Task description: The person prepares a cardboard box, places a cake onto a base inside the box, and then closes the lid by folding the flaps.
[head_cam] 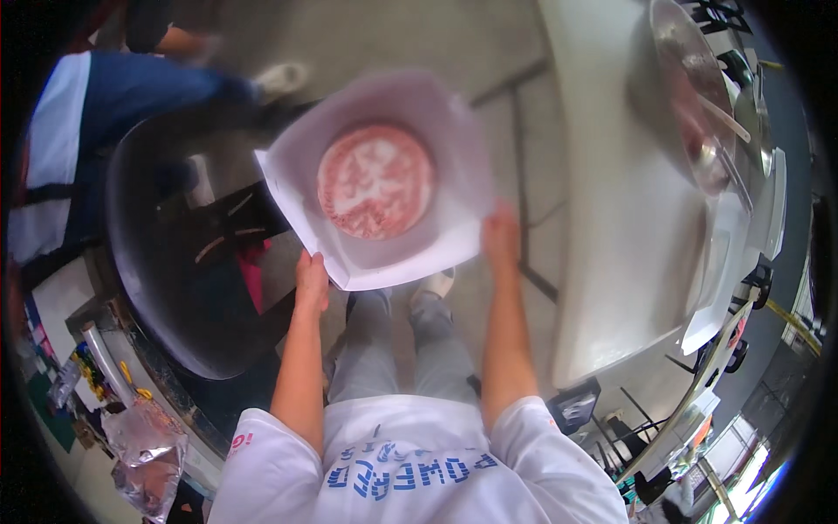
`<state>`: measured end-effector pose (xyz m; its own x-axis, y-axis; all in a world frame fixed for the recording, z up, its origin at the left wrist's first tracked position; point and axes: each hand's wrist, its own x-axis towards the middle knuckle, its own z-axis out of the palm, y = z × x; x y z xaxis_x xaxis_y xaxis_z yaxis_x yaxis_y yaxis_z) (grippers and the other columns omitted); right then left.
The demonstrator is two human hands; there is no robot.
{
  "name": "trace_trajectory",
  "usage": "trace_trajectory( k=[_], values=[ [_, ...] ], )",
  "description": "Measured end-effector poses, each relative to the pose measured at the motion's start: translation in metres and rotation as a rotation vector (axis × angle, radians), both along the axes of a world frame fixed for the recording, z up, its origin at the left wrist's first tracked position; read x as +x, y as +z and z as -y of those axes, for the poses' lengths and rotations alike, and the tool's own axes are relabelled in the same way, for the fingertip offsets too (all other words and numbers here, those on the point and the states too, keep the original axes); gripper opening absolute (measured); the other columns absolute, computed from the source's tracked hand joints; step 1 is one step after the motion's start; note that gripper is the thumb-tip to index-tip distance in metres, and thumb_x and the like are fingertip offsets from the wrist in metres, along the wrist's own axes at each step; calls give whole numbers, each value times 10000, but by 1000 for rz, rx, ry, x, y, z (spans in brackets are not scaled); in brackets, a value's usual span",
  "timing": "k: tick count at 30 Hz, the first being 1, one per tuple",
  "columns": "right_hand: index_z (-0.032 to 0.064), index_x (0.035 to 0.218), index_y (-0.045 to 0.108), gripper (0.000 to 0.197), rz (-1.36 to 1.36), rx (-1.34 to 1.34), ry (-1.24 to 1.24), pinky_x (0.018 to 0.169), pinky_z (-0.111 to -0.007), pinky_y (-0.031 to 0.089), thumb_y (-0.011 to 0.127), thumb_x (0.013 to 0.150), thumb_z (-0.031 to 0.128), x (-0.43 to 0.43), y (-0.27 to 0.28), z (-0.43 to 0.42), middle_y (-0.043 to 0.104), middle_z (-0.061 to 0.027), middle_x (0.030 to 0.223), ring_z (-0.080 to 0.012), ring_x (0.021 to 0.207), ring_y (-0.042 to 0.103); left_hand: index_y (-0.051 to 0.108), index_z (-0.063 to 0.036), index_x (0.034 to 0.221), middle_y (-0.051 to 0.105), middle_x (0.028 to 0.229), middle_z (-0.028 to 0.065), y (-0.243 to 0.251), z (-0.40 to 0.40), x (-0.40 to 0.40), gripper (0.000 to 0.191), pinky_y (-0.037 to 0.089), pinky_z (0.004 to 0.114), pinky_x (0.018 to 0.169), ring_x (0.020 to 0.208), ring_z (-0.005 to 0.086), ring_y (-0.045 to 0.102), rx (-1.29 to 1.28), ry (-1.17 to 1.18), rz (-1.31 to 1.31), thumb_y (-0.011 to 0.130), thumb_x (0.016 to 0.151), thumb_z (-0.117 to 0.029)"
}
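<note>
Both my hands hold a white, open-topped cardboard box (412, 259) out in front of me. Inside it lies a round red-and-white cake (376, 182) with a mottled top. My left hand (312, 281) grips the near left corner, its thumb at the rim. At the right side my right hand (501, 232) is closed on the box edge, slightly blurred by motion. The box is above the floor, between a dark chair and a white table.
A white table (609, 262) on the right bears a large metal bowl (694, 98) with utensils and white trays (717, 262). Left is a black chair (124, 249); beyond it, a person in blue trousers (144, 88). Crumpled foil (147, 452) lies lower left.
</note>
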<state>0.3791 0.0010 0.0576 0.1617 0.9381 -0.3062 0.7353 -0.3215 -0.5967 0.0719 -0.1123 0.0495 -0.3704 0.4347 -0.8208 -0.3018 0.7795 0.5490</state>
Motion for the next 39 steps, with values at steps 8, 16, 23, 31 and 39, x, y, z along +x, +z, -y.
trace_trajectory(
  k=[8, 16, 23, 31, 39],
  values=[
    [28, 1328, 298, 638, -143, 201, -160, 964, -413, 374, 533, 735, 53, 11, -8, 7, 432, -233, 1272, -377, 1162, 438, 304, -52, 1312, 477, 1211, 147, 15, -17, 9, 521, 426, 396, 870, 1069, 277, 503, 7, 102, 46, 493, 828, -85],
    [57, 1348, 284, 647, -29, 273, 137, 1007, -420, 326, 573, 769, 50, -49, 121, 36, 321, -248, 1335, -408, 1214, 351, 134, -114, 1404, 288, 1382, 175, 49, -9, -25, 742, 364, 538, 920, 1233, 349, 346, -61, -42, -191, 566, 802, -154],
    [43, 1103, 569, 307, -359, 318, 117, 763, -318, 489, 538, 801, -3, 14, 270, 91, 590, -149, 1032, -272, 912, 592, 209, 2, 1378, 296, 1382, 234, 106, -44, -25, 703, 253, 355, 1046, 1279, 315, 306, 140, -482, -398, 551, 779, -132],
    [36, 1140, 554, 290, 323, 526, -702, 638, -250, 468, 559, 867, 135, 248, 310, 167, 613, -58, 841, -136, 725, 573, 512, 6, 1184, 594, 1024, 98, 170, -91, 28, 343, 456, 284, 727, 899, 159, 562, 511, -651, -309, 498, 873, -138],
    [106, 1346, 311, 774, -657, 385, -1086, 793, -535, 420, 675, 741, 423, 441, 206, 170, 368, -182, 1287, -353, 1149, 377, 537, -8, 1125, 611, 932, 67, 219, -74, 160, 263, 475, 232, 658, 786, 136, 596, 624, -532, -4, 500, 895, -131]
  ],
)
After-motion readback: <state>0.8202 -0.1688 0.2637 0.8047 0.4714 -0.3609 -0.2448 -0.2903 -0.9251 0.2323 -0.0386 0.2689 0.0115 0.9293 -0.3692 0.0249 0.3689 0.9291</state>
